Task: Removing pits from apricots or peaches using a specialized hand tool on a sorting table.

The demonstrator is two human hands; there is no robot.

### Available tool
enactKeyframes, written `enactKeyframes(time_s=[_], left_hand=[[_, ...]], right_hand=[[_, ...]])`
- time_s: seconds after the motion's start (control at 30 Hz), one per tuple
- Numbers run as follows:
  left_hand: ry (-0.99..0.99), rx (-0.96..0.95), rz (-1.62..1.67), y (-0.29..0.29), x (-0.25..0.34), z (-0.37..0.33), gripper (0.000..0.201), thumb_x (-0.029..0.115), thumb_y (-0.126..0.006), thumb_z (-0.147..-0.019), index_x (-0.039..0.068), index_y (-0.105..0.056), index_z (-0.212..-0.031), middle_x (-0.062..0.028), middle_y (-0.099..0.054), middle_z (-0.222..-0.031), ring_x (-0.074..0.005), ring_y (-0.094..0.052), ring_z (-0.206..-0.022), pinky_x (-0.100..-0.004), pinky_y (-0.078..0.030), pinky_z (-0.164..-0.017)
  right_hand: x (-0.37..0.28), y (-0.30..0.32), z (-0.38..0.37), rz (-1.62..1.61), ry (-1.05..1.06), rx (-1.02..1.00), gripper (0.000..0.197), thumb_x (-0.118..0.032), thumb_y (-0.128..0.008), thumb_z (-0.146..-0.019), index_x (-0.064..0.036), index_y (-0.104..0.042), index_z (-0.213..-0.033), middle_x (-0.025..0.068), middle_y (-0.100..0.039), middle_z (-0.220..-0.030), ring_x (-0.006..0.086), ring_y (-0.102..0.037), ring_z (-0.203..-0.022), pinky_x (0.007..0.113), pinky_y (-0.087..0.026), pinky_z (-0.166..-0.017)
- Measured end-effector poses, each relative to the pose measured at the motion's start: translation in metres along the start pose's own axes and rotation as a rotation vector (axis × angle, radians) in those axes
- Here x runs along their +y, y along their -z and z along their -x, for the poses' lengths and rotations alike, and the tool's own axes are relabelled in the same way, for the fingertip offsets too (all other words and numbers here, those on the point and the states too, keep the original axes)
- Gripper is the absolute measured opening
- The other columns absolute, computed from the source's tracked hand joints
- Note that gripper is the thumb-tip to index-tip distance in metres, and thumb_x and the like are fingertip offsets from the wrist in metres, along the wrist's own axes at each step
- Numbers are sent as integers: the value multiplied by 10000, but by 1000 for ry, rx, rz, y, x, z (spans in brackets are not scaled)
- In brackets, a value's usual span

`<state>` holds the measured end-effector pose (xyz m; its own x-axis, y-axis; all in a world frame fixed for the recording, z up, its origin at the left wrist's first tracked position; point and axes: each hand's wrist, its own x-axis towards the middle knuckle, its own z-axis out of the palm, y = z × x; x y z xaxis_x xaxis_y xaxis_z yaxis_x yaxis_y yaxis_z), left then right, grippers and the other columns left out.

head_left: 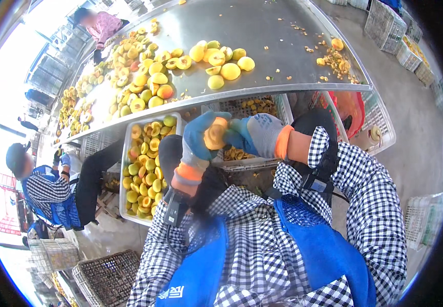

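In front of my lap, my left hand [199, 137], in a grey and blue glove with an orange cuff, is closed around a yellow-orange peach [214, 134], slightly blurred. My right hand [258, 135], gloved the same way, presses its curled fingers against the right side of that fruit; its fingertips are partly hidden. A white crate [126, 176] full of halved peaches stands to the left of my left hand. Beyond both hands, whole and halved peaches [230, 71] lie on the metal table [262, 30].
Under the table edge sit crates [285, 108] with fruit pieces and a red bag [348, 110]. Pits and scraps [343, 65] lie at the table's right. One person [47, 189] sits at the left, another [101, 25] at the far left. A dark crate [107, 276] stands on the floor.
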<state>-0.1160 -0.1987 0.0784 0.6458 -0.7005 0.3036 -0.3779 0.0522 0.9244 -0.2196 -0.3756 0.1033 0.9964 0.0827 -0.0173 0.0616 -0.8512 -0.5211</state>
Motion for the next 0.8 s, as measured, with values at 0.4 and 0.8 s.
enactKeyframes(time_s=[0.4, 0.8], left_hand=[[-207, -254, -507, 16, -8, -26, 348, 191, -840, -669, 103, -709, -978, -78, -693, -856, -280, -684, -795, -351, -533, -723], [-215, -175, -230, 24, 12, -23, 343, 76, -757, -781, -15, -691, -1106, -123, -728, -1063, -207, -699, -961, -325, -554, -878]], right_hand=[[28, -42, -13, -259, 237, 19, 320, -346, -603, -928, -129, -621, -1161, 211, -684, -1012, 419, -673, -889, 477, -542, -757], [-11, -36, -4, -1138, -224, -135, 387, -369, -560, -1010, 4, -661, -1043, 58, -647, -802, 128, -630, -737, 319, -528, -659]])
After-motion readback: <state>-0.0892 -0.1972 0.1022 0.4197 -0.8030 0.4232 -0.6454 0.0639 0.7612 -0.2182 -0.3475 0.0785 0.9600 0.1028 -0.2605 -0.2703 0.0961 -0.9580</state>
